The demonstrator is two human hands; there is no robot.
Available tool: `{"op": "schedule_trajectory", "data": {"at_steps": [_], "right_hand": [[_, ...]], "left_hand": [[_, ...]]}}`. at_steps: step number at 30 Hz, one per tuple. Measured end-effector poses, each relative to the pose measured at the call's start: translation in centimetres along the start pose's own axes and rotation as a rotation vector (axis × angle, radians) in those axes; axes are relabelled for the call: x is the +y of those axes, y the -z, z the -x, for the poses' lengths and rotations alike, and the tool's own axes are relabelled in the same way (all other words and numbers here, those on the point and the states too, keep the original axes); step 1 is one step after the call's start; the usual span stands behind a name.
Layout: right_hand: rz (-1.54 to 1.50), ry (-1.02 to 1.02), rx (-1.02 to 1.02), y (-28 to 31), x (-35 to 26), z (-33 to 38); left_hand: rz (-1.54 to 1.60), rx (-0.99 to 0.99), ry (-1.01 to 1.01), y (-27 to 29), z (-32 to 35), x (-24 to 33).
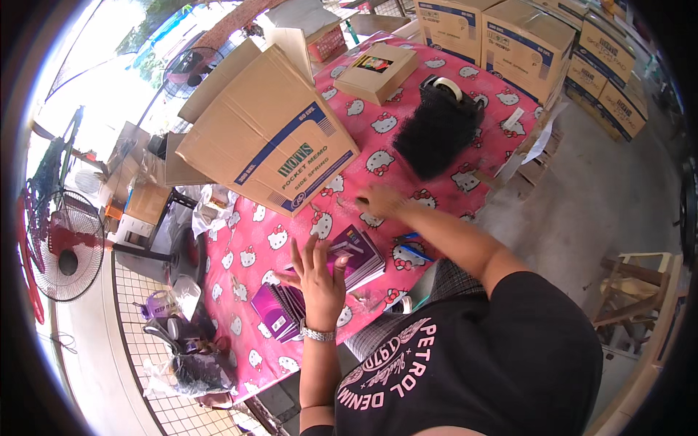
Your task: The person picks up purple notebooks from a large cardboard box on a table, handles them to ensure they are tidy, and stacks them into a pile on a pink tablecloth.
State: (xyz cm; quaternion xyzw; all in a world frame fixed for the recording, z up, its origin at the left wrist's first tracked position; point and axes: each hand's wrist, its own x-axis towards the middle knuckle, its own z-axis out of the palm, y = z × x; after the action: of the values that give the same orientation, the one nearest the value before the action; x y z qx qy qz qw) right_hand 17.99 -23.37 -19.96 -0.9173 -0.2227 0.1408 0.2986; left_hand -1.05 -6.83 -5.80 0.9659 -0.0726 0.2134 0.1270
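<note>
My left hand (320,280), a metal watch on its wrist, hovers over purple notebooks with its fingers spread and nothing in them. One stack of purple notebooks (367,251) lies just right of it, partly covered by the hand. A second bunch of purple notebooks (275,309), with dark bound edges, fans out on the left. My right hand (383,202) reaches across the pink patterned tablecloth (247,256), near the carton's lower corner. It is smeared by motion, and whether anything is in its fingers does not show. Blue-handled items (416,251) lie below my right forearm.
A large open carton (273,138) stands tilted at the table's far left. Beyond my right hand are a black mesh-like heap (436,134), a tape dispenser (445,87) and a flat brown box (376,73). Stacked cartons (523,47) stand behind; a fan (67,247) is at left.
</note>
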Motion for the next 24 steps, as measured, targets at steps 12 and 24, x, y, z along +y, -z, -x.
{"op": "schedule_trajectory", "data": {"at_steps": [12,24], "right_hand": [[-1.099,0.494,-0.825,11.5,-9.6,6.1],[-1.117,0.534,-0.811,12.0,-9.7,5.7]], "left_hand": [[0.086,0.018,0.007,-0.9,-0.1,-1.8],[0.128,0.06,-0.001,-1.3,-0.4,-2.6]]}}
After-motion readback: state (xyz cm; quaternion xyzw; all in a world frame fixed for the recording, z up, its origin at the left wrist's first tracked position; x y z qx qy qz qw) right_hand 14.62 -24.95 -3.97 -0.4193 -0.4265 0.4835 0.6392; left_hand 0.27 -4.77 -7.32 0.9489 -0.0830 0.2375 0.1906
